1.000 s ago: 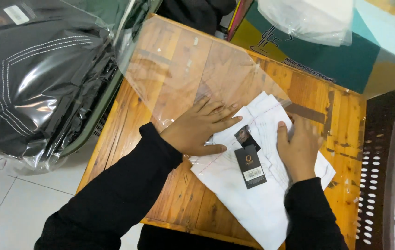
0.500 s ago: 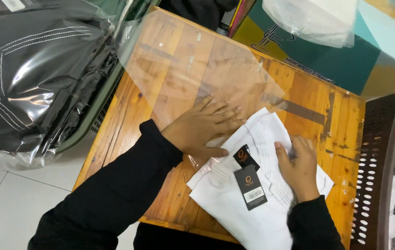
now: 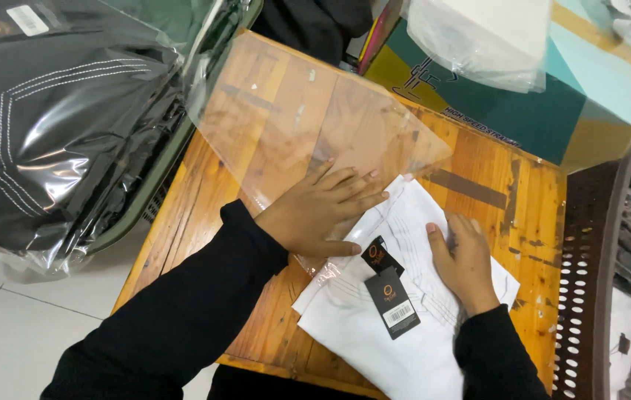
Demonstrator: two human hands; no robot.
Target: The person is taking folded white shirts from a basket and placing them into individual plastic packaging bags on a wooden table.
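Wooden table (image 3: 530, 192): white garment (image 3: 374, 333), perhaps folded

Bagged black garments (image 3: 56, 126) (left), brown basket (image 3: 589, 296)

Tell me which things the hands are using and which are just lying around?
In use:
left hand pressing the clear plastic bag
right hand on the folded white garment
black hang tags on that garment

Lying about:
bagged black garments
teal box
brown basket
wooden table
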